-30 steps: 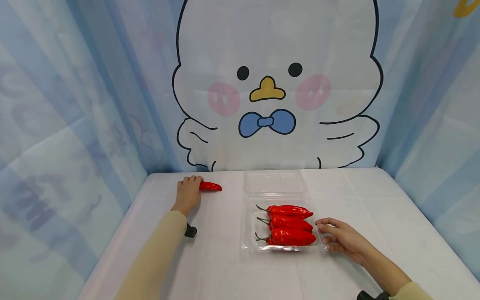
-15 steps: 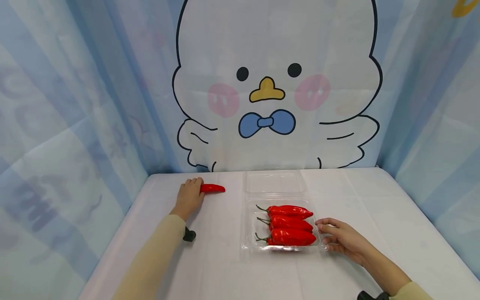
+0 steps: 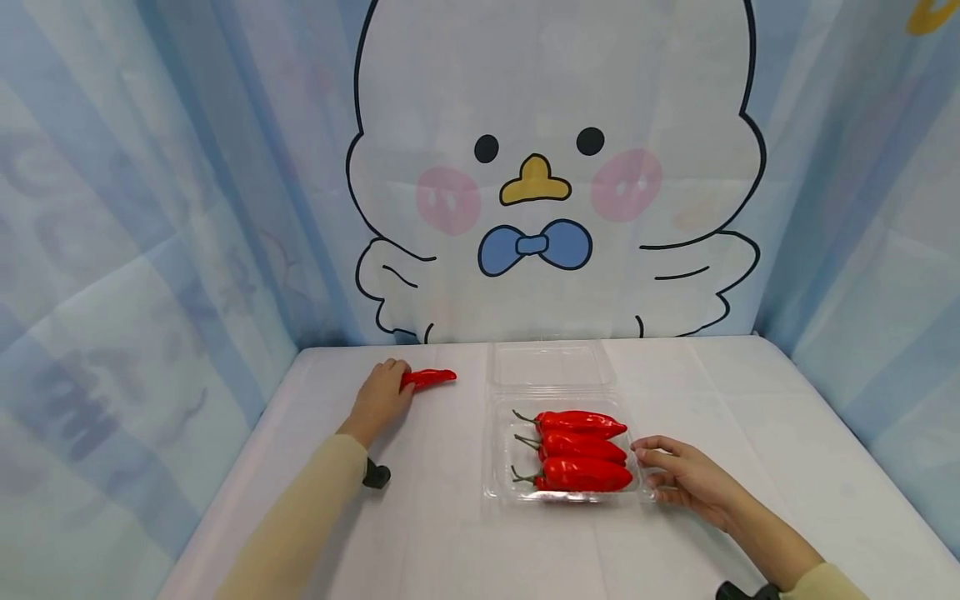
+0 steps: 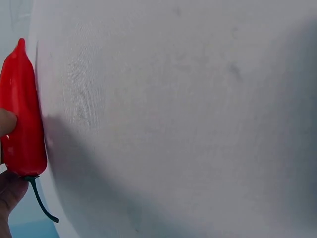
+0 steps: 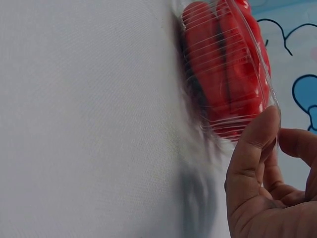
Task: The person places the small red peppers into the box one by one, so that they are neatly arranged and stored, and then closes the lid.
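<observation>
Toward the back left of the table, my left hand (image 3: 381, 395) holds a glossy red chili pepper (image 3: 430, 379) between thumb and fingers, its tip pointing right. The left wrist view shows this chili pepper (image 4: 22, 106) close above the white surface, its green stem hanging free. A clear plastic box (image 3: 498, 477) with its lid folded back holds three red peppers (image 3: 581, 450) side by side, stems to the left. My right hand (image 3: 686, 479) pinches the box's right edge. In the right wrist view, the thumb (image 5: 262, 129) lies against the ribbed wall.
The clear lid (image 3: 551, 365) lies flat behind the box, near the table's back edge. A white cloth covers the table (image 3: 450, 533). Printed curtains (image 3: 555, 292) stand behind and on both sides.
My left hand has shifted slightly toward me and to the right with the chili pepper, whose tip now angles up a little. The right hand and the box have stayed put.
</observation>
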Demonstrator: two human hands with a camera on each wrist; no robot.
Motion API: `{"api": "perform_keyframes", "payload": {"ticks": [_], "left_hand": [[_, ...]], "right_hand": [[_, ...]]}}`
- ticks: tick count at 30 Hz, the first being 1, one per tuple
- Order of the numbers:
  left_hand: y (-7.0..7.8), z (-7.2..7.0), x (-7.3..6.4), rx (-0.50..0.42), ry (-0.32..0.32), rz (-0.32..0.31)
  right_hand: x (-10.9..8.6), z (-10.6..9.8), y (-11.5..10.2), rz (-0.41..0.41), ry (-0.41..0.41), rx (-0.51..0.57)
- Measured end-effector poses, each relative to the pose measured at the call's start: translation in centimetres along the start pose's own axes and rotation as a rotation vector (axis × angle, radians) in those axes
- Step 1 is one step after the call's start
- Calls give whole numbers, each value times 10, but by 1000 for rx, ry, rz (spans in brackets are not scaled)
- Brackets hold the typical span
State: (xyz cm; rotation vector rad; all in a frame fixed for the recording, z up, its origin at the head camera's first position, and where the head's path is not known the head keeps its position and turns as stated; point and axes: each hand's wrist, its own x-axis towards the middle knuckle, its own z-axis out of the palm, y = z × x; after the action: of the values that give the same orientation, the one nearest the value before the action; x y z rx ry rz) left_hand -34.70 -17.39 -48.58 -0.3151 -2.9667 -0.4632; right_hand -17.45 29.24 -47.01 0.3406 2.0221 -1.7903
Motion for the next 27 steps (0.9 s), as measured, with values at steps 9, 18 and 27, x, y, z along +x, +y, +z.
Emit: {"api": "perform_keyframes", "payload": {"ticks": [9, 18, 27], "left_hand": [[7, 3, -7, -50, 20, 37], [13, -2, -13, -30, 86, 149], [34, -13, -16, -105, 149, 224]], "right_hand": [[-2, 0, -1, 0, -1, 8], [1, 2, 0, 5, 0, -6], [0, -1, -1, -3, -12, -2]]}}
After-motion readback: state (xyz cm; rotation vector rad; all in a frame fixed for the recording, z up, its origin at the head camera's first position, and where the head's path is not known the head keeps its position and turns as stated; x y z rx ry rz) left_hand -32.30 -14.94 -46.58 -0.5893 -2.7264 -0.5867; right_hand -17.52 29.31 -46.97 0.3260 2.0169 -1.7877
